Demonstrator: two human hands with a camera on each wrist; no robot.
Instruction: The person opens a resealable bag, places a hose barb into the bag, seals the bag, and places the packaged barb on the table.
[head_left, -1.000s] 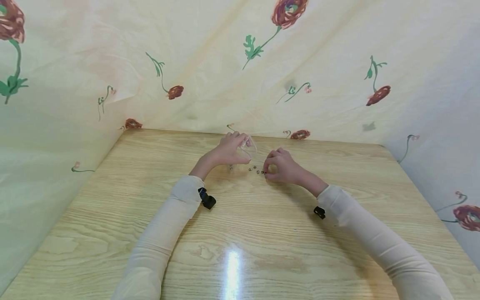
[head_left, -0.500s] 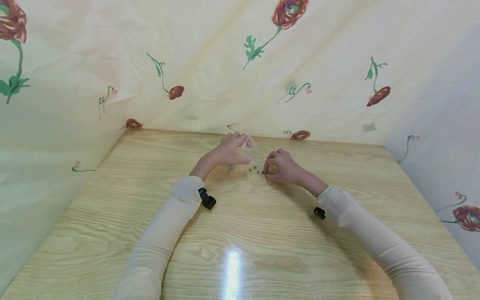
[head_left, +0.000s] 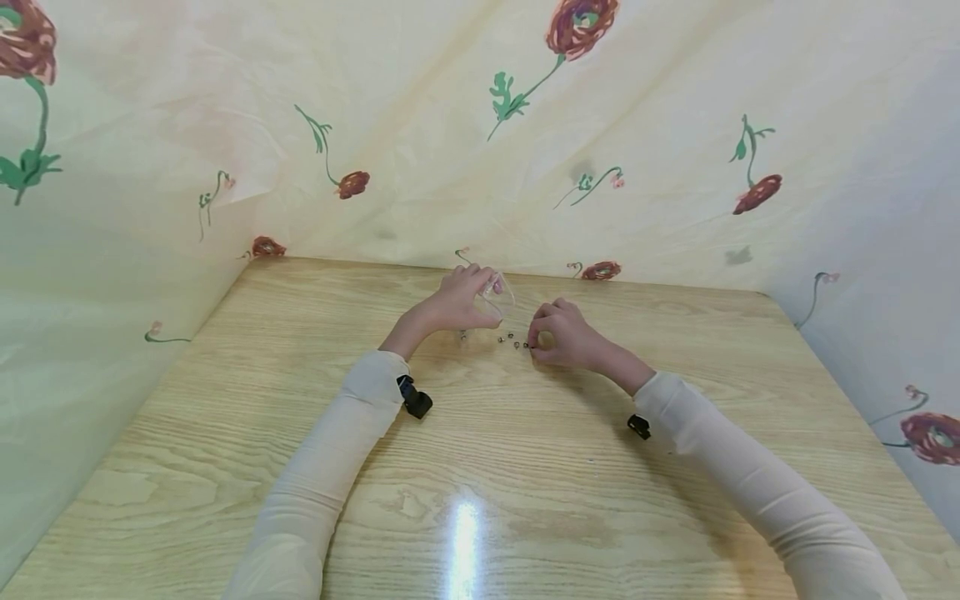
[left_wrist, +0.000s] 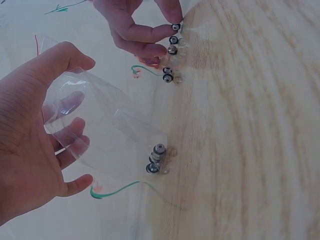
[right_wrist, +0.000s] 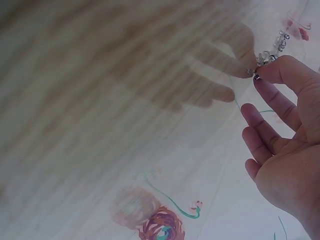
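Note:
A clear plastic bag (left_wrist: 107, 135) is gripped near its mouth by my left hand (head_left: 452, 302), thumb at one side and fingers at the other. Inside its lower end lie several small silver metal parts with dark rings (left_wrist: 156, 159). To the right, my right hand (head_left: 566, 335) pinches one such small metal part (left_wrist: 176, 27) between thumb and index finger, at the tabletop. Its other fingers are spread in the right wrist view. Several more of these loose parts (head_left: 516, 344) lie on the table between the hands. They are too small to name exactly.
The wood-grain table (head_left: 480, 450) is glossy and mirrors the hands. A flower-printed cloth (head_left: 420, 150) hangs behind it and at both sides. Black wrist cameras sit at the left cuff (head_left: 414, 397) and the right cuff (head_left: 640, 425).

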